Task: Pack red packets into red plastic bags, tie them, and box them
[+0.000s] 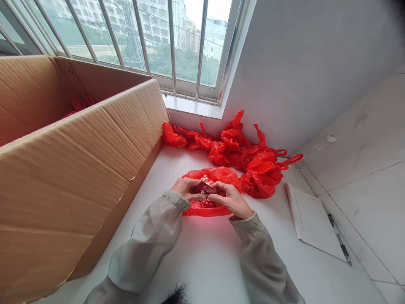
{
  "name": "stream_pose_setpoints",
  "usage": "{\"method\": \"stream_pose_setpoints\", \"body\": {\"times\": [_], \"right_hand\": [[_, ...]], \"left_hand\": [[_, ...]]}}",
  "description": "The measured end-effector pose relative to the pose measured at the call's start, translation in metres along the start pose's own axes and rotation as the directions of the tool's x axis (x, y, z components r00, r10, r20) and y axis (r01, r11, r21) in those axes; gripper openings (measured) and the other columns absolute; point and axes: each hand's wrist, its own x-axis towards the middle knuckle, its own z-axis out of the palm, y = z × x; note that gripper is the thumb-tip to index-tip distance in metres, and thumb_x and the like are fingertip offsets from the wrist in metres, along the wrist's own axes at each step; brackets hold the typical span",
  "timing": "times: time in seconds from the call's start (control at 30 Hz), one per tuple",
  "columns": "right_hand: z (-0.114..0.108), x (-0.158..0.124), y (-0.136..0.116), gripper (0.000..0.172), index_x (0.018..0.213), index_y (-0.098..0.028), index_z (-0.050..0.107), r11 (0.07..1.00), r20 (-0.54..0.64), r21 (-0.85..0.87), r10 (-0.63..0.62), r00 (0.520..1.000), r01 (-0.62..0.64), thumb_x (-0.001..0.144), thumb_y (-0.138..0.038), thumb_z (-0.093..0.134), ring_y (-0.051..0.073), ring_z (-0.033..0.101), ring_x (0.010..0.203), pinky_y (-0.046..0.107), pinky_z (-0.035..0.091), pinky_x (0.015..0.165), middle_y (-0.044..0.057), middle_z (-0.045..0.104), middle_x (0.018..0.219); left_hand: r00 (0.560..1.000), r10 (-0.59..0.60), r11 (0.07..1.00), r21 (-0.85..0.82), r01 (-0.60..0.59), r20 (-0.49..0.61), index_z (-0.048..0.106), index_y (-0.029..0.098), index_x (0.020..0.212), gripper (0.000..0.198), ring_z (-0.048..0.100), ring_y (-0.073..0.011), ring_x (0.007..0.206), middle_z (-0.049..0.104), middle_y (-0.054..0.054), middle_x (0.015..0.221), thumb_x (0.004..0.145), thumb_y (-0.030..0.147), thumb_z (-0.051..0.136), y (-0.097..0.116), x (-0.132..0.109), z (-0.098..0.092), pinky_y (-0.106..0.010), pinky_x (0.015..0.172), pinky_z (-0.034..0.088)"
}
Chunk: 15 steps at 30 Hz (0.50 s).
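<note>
Between my two hands is a small dark red packet (206,188) with pale printing on it. My left hand (187,189) pinches its left end, and my right hand (231,197) grips its right end. Directly beneath lies an opened red plastic bag (221,172) on the white tabletop. Inside the bag, partly hidden by my hands, are red and white patterned items (209,203) whose kind I cannot make out.
Several knotted red plastic bags (232,147) lie along the wall. A large open cardboard box (91,169) on the left has red bags (80,103) inside. To the right are a spiral notebook (316,221) and a pen (340,239). Behind is a barred window (158,46).
</note>
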Motion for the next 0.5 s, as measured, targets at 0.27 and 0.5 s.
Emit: {"method": "stream_pose_setpoints", "body": {"times": [0.27,0.5], "right_hand": [[-0.0014,-0.0011,-0.0022,0.031,0.095,-0.016,0.069,0.989,0.139,0.122,0.063,0.988,-0.08,0.072,-0.034,0.08,0.019,0.069,0.083,0.032,0.053,0.079,0.003,0.074,0.087],[0.001,-0.0017,-0.003,0.036,0.1,-0.018,0.07,0.99,0.056,0.119,0.066,0.996,-0.072,0.07,-0.035,0.08,0.02,0.07,0.09,0.034,0.054,0.087,0.002,0.075,0.093]], "left_hand": [[0.989,-0.043,0.912,-0.398,0.098,0.143,0.075,0.012,0.094,0.045,0.069,-0.0228,0.075,0.076,-0.007,0.081,0.063,0.043,0.083,-0.0041,-0.0019,0.0019,-0.031,0.072,0.056],[0.991,-0.082,0.953,-0.283,0.108,0.103,0.076,0.016,0.088,0.032,0.069,-0.0208,0.07,0.074,-0.007,0.074,0.074,0.045,0.075,-0.0034,-0.0032,-0.0021,-0.03,0.07,0.055]]}}
